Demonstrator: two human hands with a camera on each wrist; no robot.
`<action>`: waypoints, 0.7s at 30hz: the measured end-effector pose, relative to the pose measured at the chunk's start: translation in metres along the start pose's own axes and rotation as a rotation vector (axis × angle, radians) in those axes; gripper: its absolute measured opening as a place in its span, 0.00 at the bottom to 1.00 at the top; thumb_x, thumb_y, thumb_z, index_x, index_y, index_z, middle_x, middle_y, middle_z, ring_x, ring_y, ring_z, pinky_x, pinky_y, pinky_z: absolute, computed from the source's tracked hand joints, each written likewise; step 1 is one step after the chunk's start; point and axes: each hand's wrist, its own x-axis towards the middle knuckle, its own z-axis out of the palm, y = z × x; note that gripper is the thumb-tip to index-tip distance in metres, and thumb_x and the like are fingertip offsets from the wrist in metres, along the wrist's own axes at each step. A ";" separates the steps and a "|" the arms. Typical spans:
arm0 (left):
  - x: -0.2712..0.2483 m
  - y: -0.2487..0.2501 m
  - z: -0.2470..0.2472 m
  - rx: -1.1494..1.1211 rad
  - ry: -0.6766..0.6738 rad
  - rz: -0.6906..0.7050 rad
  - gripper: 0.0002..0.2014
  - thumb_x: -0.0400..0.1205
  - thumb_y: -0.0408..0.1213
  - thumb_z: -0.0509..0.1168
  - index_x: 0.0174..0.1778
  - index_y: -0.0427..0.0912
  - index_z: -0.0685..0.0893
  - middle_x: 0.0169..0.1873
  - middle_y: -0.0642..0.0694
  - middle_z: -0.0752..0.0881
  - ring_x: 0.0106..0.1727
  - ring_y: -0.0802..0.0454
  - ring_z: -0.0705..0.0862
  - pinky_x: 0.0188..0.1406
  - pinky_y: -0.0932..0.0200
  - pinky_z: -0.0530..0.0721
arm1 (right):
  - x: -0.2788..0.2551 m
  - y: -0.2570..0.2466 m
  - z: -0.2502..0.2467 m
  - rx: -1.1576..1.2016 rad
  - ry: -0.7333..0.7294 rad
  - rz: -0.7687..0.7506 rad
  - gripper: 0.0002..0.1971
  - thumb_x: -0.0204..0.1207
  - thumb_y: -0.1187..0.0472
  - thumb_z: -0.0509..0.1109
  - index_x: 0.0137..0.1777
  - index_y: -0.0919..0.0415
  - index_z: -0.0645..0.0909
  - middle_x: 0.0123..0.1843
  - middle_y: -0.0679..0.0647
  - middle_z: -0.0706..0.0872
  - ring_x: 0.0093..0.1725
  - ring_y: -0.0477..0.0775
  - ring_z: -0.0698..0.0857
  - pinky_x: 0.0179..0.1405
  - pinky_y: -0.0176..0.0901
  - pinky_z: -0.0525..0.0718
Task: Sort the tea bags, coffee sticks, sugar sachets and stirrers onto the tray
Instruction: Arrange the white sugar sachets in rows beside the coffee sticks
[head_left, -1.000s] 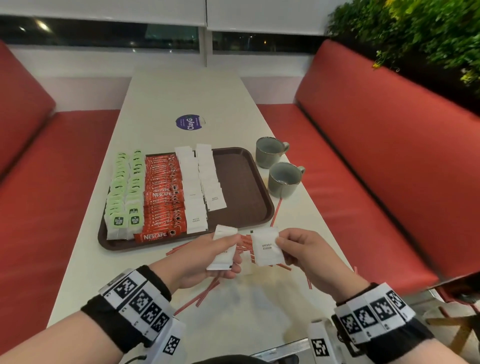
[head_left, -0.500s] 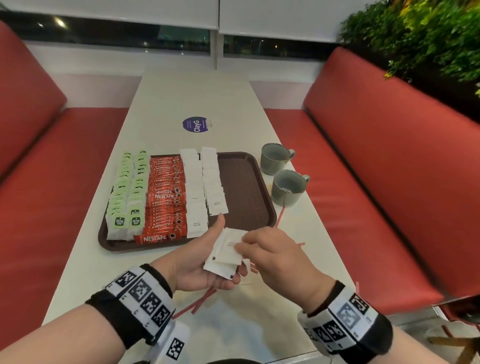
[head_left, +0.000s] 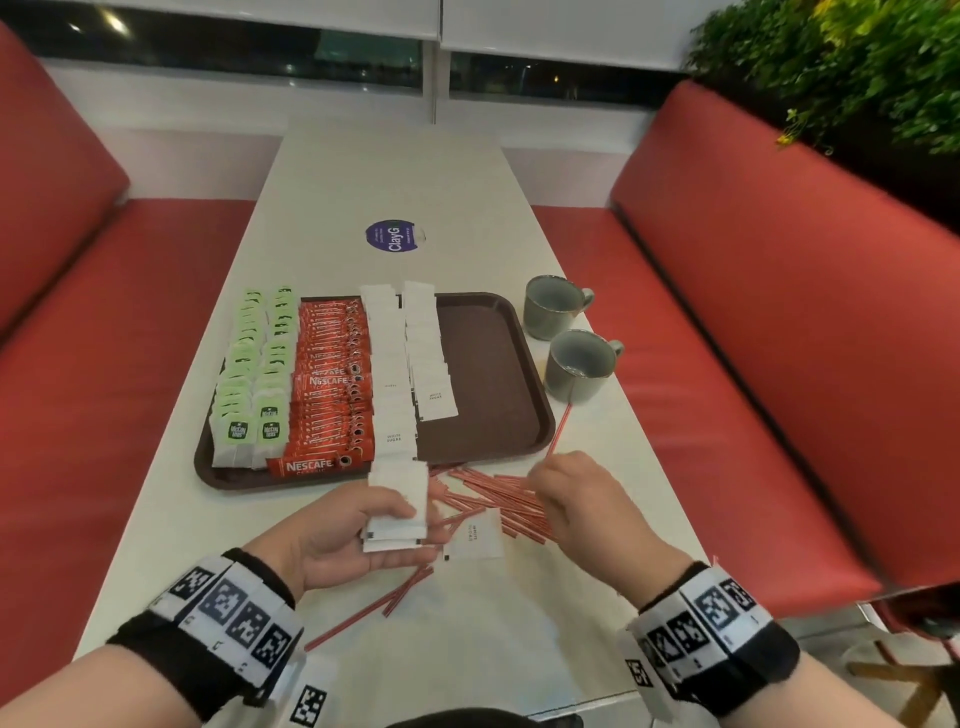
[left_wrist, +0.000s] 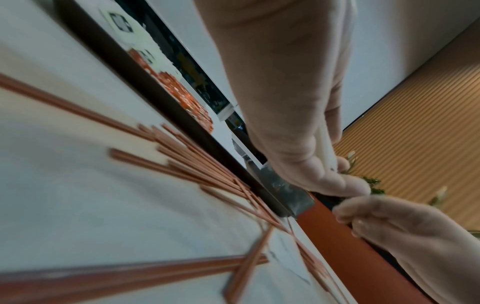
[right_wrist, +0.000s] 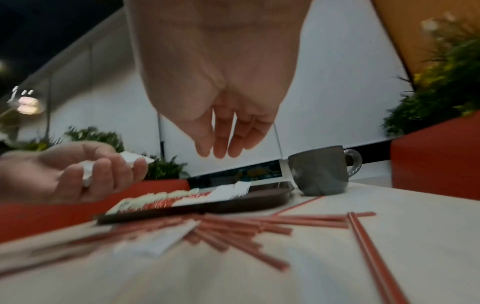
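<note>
The left hand (head_left: 337, 535) grasps a small stack of sugar sachets (head_left: 397, 506), thumb across them. The right hand (head_left: 582, 506) hangs with loose fingers, holding nothing, above the stirrers (head_left: 498, 501); one loose sachet (head_left: 475, 532) lies between the hands, the tray (head_left: 488, 384) beyond them.

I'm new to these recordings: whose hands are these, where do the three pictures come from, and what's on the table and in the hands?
No machine here: a person works bare-handed, wearing wristbands with printed markers. The big view comes from a head camera; the other two come from wrist cameras looking along the fingers. On the table, a brown tray holds rows of tea bags, coffee sticks and sugar sachets. Red stirrers and one loose sachet lie in front, two grey cups beside. The left hand holds a sachet stack; the right hand is empty.
</note>
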 end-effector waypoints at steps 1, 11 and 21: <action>-0.003 -0.002 -0.007 -0.008 0.048 0.005 0.18 0.69 0.21 0.66 0.56 0.29 0.82 0.39 0.32 0.87 0.42 0.36 0.90 0.36 0.46 0.91 | -0.003 -0.003 0.004 -0.017 -0.126 0.023 0.11 0.75 0.66 0.65 0.52 0.59 0.86 0.50 0.54 0.87 0.52 0.61 0.82 0.50 0.55 0.82; -0.020 -0.013 -0.023 -0.013 0.153 0.017 0.17 0.69 0.32 0.68 0.53 0.31 0.83 0.37 0.35 0.87 0.36 0.42 0.88 0.38 0.49 0.90 | 0.024 -0.041 0.038 -0.236 -0.455 0.295 0.28 0.74 0.40 0.68 0.70 0.54 0.73 0.66 0.51 0.77 0.67 0.57 0.72 0.67 0.53 0.68; -0.028 -0.010 -0.026 0.028 0.168 0.039 0.16 0.78 0.30 0.68 0.61 0.30 0.79 0.40 0.34 0.88 0.41 0.41 0.89 0.39 0.49 0.90 | 0.027 -0.042 0.026 0.097 -0.580 0.494 0.12 0.70 0.63 0.75 0.49 0.50 0.77 0.48 0.47 0.81 0.49 0.50 0.79 0.42 0.38 0.74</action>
